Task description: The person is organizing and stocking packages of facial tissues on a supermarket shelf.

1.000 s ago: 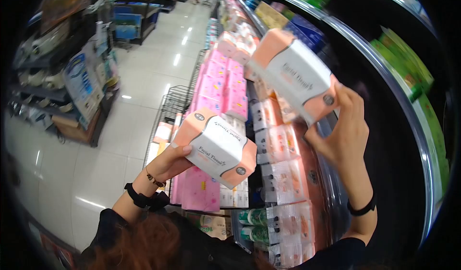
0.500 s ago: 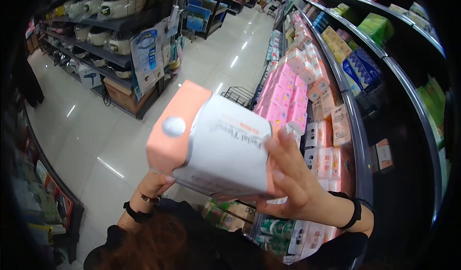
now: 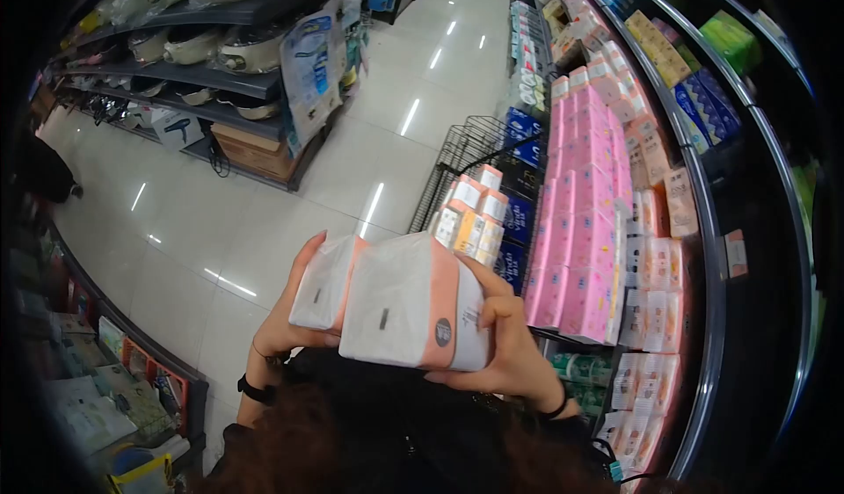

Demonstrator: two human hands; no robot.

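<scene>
Left hand (image 3: 283, 323): my left fingers close around the left tissue pack (image 3: 323, 287), reaching along its upper side and under its lower edge.
Right hand (image 3: 519, 345): my right fingers curl around the outer side of the right tissue pack (image 3: 384, 279), thumb beneath, holding it.
Paired packs: just below the middle of my view, toward six o'clock, side by side and seemingly touching. Both are white with peach; the right one shows a dark round badge.
Step in hand: as I judge it, steadying the two packs as one pair.
Next grip: I think it calls for even inward pressure, so that neither pack slips.
Wire basket (image 3: 470, 142): one o'clock from the packs, with small packs (image 3: 469, 221) near it.
Pink packs (image 3: 576, 221): two o'clock, stacked in rows.
Cooking pots (image 3: 251, 54): eleven o'clock, beyond the tiled floor (image 3: 193, 230).
</scene>
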